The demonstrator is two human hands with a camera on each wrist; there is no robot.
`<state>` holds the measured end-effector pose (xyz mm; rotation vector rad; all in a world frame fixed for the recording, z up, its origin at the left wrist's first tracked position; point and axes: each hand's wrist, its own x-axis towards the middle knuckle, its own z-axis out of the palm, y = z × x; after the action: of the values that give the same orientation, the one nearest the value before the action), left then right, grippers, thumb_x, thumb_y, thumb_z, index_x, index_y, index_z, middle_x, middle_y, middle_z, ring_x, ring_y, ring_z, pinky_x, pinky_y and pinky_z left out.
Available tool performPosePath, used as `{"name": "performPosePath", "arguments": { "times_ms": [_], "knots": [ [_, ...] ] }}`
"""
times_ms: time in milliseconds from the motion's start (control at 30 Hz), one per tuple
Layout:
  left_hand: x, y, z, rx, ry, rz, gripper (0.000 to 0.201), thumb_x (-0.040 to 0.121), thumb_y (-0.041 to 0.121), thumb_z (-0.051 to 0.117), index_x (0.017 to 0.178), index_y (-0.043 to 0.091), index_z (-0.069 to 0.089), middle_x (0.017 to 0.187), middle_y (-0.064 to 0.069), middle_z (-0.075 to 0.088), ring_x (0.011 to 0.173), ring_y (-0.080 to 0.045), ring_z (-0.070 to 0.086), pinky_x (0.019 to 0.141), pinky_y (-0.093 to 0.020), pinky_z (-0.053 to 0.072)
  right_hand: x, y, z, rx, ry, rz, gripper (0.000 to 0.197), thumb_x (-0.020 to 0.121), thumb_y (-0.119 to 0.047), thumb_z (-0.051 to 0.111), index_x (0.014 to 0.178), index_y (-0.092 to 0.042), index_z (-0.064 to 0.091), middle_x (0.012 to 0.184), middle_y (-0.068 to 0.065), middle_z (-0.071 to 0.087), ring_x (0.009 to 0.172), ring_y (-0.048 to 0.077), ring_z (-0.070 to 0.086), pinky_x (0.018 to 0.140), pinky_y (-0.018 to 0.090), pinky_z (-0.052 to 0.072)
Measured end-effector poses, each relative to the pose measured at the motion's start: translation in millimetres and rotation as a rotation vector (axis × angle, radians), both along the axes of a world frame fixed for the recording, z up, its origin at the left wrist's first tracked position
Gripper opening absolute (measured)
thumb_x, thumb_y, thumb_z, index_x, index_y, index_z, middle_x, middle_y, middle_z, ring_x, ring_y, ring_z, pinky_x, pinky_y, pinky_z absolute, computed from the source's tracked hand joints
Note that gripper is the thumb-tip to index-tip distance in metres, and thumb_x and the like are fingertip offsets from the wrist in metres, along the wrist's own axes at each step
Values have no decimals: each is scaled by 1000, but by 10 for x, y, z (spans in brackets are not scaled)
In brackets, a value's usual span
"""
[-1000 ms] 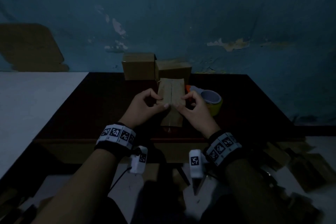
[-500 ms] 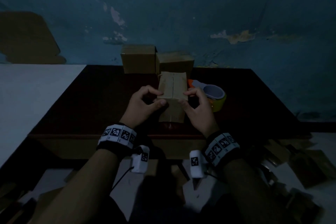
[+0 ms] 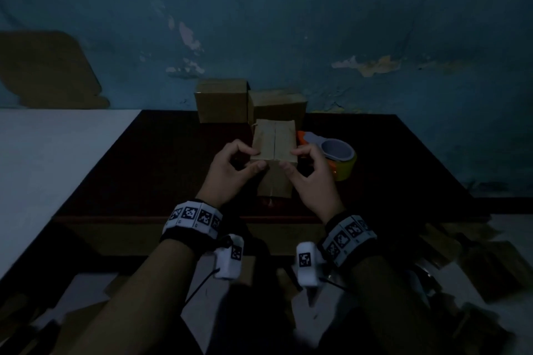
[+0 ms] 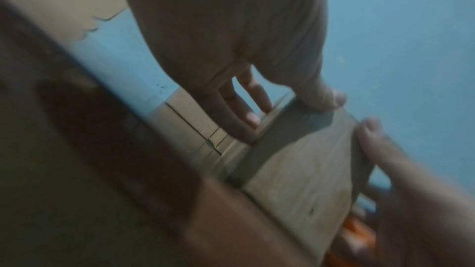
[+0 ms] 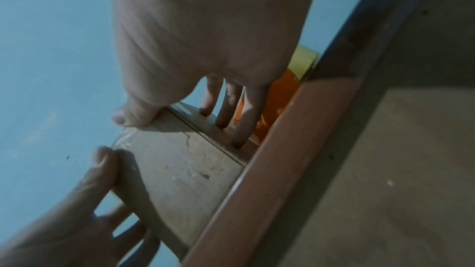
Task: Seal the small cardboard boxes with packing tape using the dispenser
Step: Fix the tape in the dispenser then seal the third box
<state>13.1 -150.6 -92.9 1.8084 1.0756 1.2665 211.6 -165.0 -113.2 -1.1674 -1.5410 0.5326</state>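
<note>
A small cardboard box stands on the dark table, its two top flaps meeting in a centre seam. My left hand grips its left near corner, thumb on the front face and fingers on the left side. My right hand grips the right near corner the same way. In the left wrist view the box sits between both thumbs; in the right wrist view the box shows likewise. The tape dispenser, orange with a yellowish roll, lies just right of the box, untouched.
Two more cardboard boxes stand at the table's back edge against the blue wall. A white surface adjoins the table on the left. Flattened cardboard pieces lie on the floor at lower right.
The box and both hands sit slightly farther back on the table than a second ago; the grip on the near corners is the same. The dispenser has not moved.
</note>
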Motion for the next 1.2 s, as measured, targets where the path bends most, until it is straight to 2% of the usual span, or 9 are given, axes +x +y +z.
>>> {"name": "performPosePath", "arguments": {
  "times_ms": [167,300,400,500,700,867,1033,1100,1200],
  "knots": [
    [-27,-109,231,-155,57,-66,29,86,21,68,108,4,59,112,-9,62,101,-19,62,72,-17,53,-74,-145,44,-44,19,-25,27,87,-51,60,102,-29,53,109,-23,54,106,-9,48,89,26,42],
    [-62,-131,476,-253,215,-23,44,83,49,65,102,10,56,102,1,64,89,-13,64,60,-16,48,-146,-310,89,-98,7,0,27,96,-55,41,115,-39,53,119,-18,52,109,3,53,88,43,53],
    [-61,-120,591,-243,537,44,65,67,69,69,108,23,48,111,5,54,96,-16,57,77,-35,53,-197,-391,158,-186,40,73,27,103,-35,35,125,-49,42,118,-14,54,104,12,59,76,43,59],
    [-67,-111,616,-171,822,23,79,61,67,74,125,34,41,130,1,44,114,-22,48,92,-48,49,-168,-433,253,-124,-74,5,40,97,-22,50,131,-42,39,103,-15,53,92,5,56,76,35,55],
    [-195,-100,650,-24,1012,28,61,82,38,70,134,45,40,155,-2,19,141,-32,18,109,-60,28,25,-320,392,4,-230,-90,47,86,-13,56,130,-28,49,132,-8,41,127,12,37,108,38,36],
    [-110,-221,650,179,1003,201,51,86,31,63,132,44,43,136,-3,36,126,-27,34,100,-48,39,3,-320,366,-55,-442,-67,35,90,-24,57,124,-33,56,144,-8,40,136,14,30,112,41,29],
    [-15,-262,697,19,860,152,33,95,51,37,124,41,50,117,-1,49,113,-20,44,93,-48,44,-172,-430,403,-64,-625,-218,44,83,-47,44,125,-34,48,135,-8,44,128,15,32,106,40,27],
    [-19,-223,711,3,885,155,41,94,58,31,125,40,51,127,-3,47,119,-24,44,98,-51,41,-221,-506,457,-22,-609,-176,40,85,-45,36,121,-33,49,126,-8,49,120,12,35,98,36,26],
    [-18,-200,696,-87,862,30,47,90,57,47,132,36,47,149,0,29,130,-26,38,105,-52,39,-201,-520,477,18,-378,-96,24,92,-26,41,111,-37,50,111,-15,54,103,5,40,92,34,32]
  ]
}}
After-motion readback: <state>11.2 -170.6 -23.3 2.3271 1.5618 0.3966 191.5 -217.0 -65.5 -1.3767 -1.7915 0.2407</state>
